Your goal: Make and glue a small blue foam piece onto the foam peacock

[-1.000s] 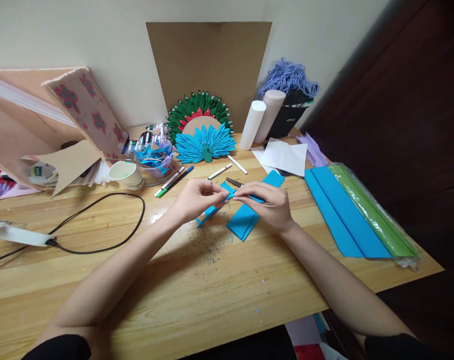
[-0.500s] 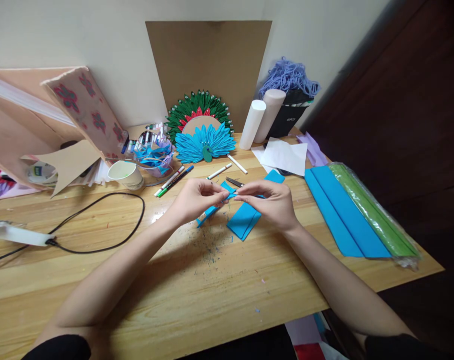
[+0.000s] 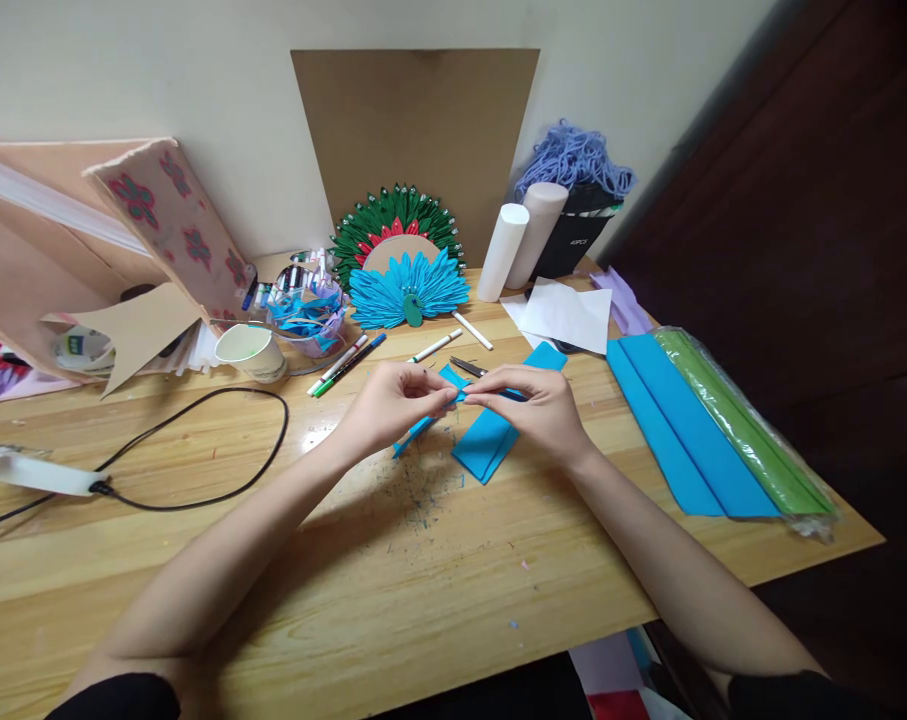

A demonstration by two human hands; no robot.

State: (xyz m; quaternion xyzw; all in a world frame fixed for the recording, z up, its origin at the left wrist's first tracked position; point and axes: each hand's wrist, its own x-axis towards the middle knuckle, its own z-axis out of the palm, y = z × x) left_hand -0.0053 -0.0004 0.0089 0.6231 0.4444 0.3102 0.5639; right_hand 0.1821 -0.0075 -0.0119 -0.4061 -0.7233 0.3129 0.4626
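Note:
My left hand and my right hand meet above the middle of the table, fingertips pinched on a small blue paper piece. Part of that piece is hidden behind the fingers. Under my right hand lies a folded blue paper strip, running away toward the back. A narrow blue scrap shows below my left hand. Behind my right fingers are scissors, their handles mostly covered. Farther back stands a peacock craft with a blue paper fan and a green paper fan.
Markers lie left of my hands, near a paper cup and a tub of blue scraps. A glue gun with a black cord rests at left. Blue paper sheets and wrapped green paper lie at right.
My fingertips have drawn slightly closer together on the blue paper piece, with my right hand shifting a little left. The other things stay in place.

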